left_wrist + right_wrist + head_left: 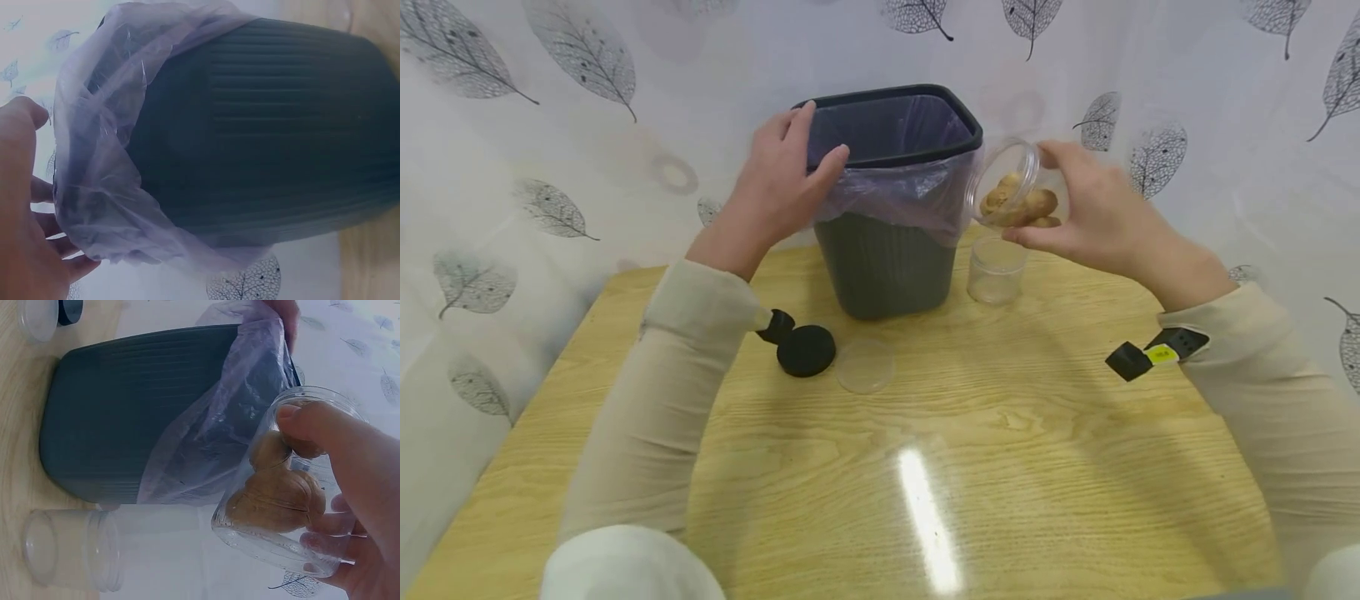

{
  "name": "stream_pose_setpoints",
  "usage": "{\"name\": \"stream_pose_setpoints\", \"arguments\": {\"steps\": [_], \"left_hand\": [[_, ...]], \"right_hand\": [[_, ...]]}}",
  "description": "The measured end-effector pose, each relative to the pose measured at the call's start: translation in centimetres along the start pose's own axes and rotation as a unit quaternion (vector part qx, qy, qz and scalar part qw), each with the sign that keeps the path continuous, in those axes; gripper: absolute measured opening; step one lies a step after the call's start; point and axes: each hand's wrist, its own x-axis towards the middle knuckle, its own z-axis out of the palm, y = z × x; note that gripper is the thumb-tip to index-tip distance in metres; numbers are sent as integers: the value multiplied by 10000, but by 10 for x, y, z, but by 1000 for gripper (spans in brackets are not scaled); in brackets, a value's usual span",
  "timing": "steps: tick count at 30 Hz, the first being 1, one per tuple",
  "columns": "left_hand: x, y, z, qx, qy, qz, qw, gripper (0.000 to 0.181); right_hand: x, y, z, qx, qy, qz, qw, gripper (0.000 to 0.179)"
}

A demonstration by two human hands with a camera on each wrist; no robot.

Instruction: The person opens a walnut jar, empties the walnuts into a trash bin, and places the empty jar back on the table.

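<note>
My right hand (1105,208) grips a clear jar (234,540) tipped onto its side, its mouth toward the bin. Several brown walnuts (272,497) lie inside it. The thumb is on one side of the jar and the fingers are on the other. A dark grey waste bin (887,262) stands upright, lined with a thin purple bag (910,196) folded over its rim. My left hand (775,179) rests at the left end of that rim, thumb and index finger extended and apart. In the left wrist view its other fingers are partly hidden behind the bag.
A second clear jar (996,275) stands on the wooden table (1000,467), right of the bin. In front of the bin lie a round black lid (806,351) and a flat clear lid (865,367). A leaf-patterned wall covering (685,50) rises behind the table.
</note>
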Motion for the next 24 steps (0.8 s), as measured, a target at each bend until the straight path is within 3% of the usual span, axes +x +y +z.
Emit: {"name": "stream_pose_setpoints", "arguments": {"steps": [7,14,19,24], "left_hand": [[20,5,-2,381,-537,-490,9966,79],[33,5,-7,737,-1326,-869,9846,87],[38,6,-10,816,-1608,-948,9790,88],[45,10,-9,1228,-1824,-925,9711,87]], "right_hand": [[11,1,-8,32,145,-67,9999,89],[25,0,-18,-36,291,-233,9993,85],[40,-3,-30,-335,92,-91,9994,86],[57,-3,-43,-775,-233,151,9966,92]]}}
